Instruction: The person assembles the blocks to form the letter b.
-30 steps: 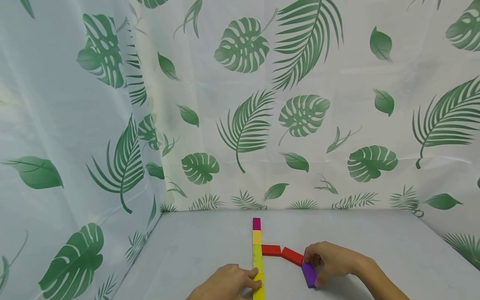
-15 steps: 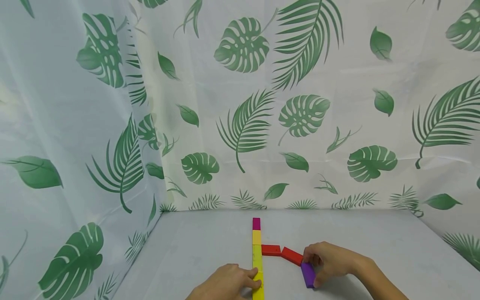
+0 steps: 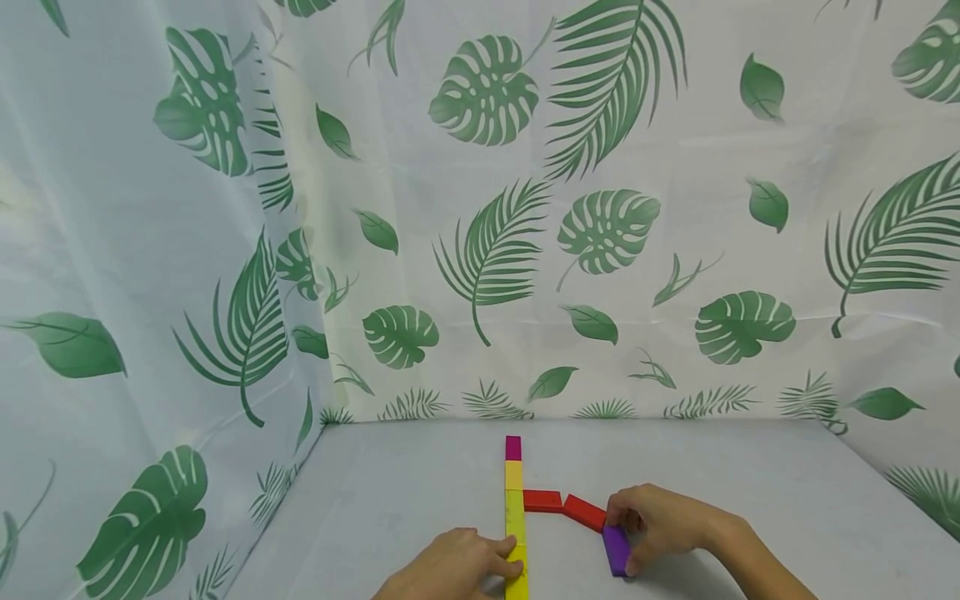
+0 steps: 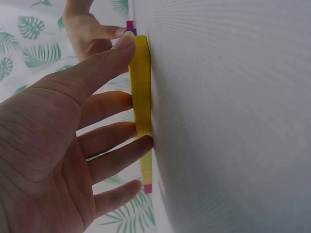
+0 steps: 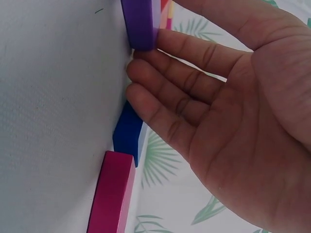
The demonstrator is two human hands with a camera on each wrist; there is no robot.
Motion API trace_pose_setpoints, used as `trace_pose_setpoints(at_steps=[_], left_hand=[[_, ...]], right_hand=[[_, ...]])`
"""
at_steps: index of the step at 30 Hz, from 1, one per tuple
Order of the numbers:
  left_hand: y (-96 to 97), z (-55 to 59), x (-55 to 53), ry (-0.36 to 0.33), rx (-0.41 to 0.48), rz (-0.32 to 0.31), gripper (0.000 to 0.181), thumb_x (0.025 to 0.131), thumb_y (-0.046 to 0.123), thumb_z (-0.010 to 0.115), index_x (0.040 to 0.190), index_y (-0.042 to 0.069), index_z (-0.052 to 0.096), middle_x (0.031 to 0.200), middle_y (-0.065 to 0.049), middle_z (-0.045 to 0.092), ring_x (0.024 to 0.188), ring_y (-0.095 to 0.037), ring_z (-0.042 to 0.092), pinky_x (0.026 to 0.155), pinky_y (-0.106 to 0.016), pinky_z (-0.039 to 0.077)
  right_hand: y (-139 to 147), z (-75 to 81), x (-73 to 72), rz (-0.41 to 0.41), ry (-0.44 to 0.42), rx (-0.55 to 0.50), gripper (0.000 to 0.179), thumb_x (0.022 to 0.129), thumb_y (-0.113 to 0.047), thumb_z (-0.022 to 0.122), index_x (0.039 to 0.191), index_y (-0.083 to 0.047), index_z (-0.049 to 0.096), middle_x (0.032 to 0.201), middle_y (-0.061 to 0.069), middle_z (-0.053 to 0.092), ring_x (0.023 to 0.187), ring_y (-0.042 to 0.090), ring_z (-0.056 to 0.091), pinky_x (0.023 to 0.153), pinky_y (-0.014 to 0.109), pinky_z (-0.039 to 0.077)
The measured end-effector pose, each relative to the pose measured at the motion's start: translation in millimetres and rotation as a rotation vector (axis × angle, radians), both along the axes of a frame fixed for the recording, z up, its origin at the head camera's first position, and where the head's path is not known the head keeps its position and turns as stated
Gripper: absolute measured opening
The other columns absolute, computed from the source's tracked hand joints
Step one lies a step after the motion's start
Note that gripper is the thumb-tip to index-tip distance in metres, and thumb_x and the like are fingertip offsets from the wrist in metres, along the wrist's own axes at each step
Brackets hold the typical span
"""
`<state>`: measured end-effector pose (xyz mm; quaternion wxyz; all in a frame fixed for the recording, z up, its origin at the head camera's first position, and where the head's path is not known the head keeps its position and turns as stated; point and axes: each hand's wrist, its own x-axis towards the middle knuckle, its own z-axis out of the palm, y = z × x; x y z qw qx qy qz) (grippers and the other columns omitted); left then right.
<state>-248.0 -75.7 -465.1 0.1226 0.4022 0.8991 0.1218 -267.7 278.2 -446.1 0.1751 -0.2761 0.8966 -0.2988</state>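
Near the front of the table, my left hand touches the left side of a yellow block with thumb and fingertips. In the left wrist view the fingers spread along that yellow block, the thumb at its near end. My right hand pinches a purple block between thumb and fingers, standing on the table at a slant. Its far end meets a tilted red block. A second red block links that one to the yellow line. In the right wrist view the purple block sits at the fingertips.
Beyond the left hand the line runs on through yellow-green and pale yellow blocks to a magenta block. A blue block and a magenta block show in the right wrist view. Leaf-print curtains surround the table.
The near end of the purple block has swung slightly left, with the right thumb moving along with it. The left hand and the other blocks have stayed in place.
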Motion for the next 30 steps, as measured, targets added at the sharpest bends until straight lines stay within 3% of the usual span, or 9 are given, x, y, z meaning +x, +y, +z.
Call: trace_pose_setpoints(at_steps=[5, 13, 23, 30], left_hand=[[0.4, -0.1, 0.3, -0.006, -0.001, 0.006, 0.043, 0.089, 0.046, 0.080, 0.131, 0.039, 0.071, 0.140, 0.016, 0.065, 0.103, 0.006, 0.062, 0.093, -0.026, 0.054], [1.1, -0.2, 0.6, -0.023, -0.005, 0.026, 0.043, 0.089, 0.042, 0.080, 0.131, 0.039, 0.071, 0.138, 0.019, 0.065, 0.100, 0.007, 0.062, 0.095, -0.026, 0.055], [1.9, 0.2, 0.6, -0.020, -0.011, 0.033, 0.043, 0.089, 0.040, 0.081, 0.131, 0.039, 0.071, 0.138, 0.019, 0.066, 0.098, 0.006, 0.061, 0.092, -0.025, 0.055], [2.2, 0.0, 0.2, -0.011, -0.009, 0.028, 0.043, 0.089, 0.041, 0.081, 0.130, 0.039, 0.071, 0.138, 0.018, 0.066, 0.097, 0.006, 0.061, 0.090, -0.024, 0.054]], right_hand=[[1.3, 1.0, -0.9, -0.038, -0.011, 0.001, 0.035, 0.079, -0.023, 0.091, 0.107, -0.020, 0.070, 0.096, -0.003, 0.065, 0.087, 0.013, 0.057, 0.076, 0.024, 0.048], [9.1, 3.0, -5.1, -0.064, 0.104, -0.025, 0.039, 0.088, -0.035, 0.084, 0.116, -0.013, 0.069, 0.102, -0.001, 0.067, 0.092, 0.013, 0.060, 0.079, 0.026, 0.052], [12.1, 8.8, -7.0, -0.069, 0.154, -0.029, 0.042, 0.093, -0.035, 0.079, 0.123, -0.008, 0.068, 0.109, 0.000, 0.070, 0.095, 0.015, 0.063, 0.081, 0.029, 0.056], [19.3, 9.7, -8.7, -0.098, 0.242, -0.014, 0.044, 0.095, -0.038, 0.076, 0.127, -0.009, 0.067, 0.118, 0.002, 0.069, 0.102, 0.020, 0.063, 0.085, 0.034, 0.057]])
